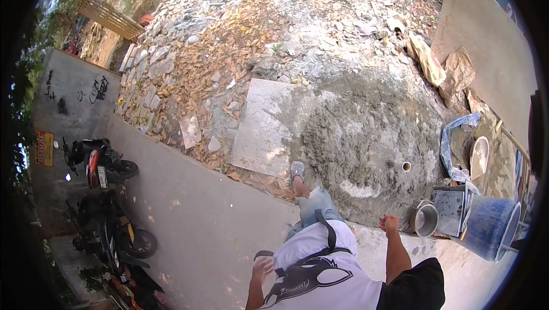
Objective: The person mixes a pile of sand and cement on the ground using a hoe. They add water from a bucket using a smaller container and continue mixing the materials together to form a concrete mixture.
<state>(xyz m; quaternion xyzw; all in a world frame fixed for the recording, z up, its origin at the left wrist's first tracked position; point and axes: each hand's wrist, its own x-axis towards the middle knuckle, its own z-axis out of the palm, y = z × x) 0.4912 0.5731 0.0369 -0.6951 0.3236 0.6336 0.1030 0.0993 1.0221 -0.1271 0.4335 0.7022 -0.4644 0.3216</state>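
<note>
My left hand (pixel 263 268) hangs beside my left hip near a dark strap end, fingers loosely apart and nothing in them. Out to the right, my right hand (pixel 389 223) is curled closed with no object showing in it. Closest to that hand stands a grey metal bucket (pixel 426 220) with a wire handle, apart from the fingers. Ahead of me spreads a rough patch of wet grey mortar (pixel 349 132). A short white pipe (pixel 406 166) sticks up from its right part. My foot in a grey clog (pixel 297 169) rests at the mortar's left edge.
A flat pale slab (pixel 260 127) lies left of the mortar. On the right are a blue drum (pixel 485 227), dark stacked sheets (pixel 448 211), a round basin (pixel 479 157) and torn paper sacks (pixel 457 71). Parked motorbikes (pixel 106 164) line the left wall. Rubble and dry leaves cover the far ground.
</note>
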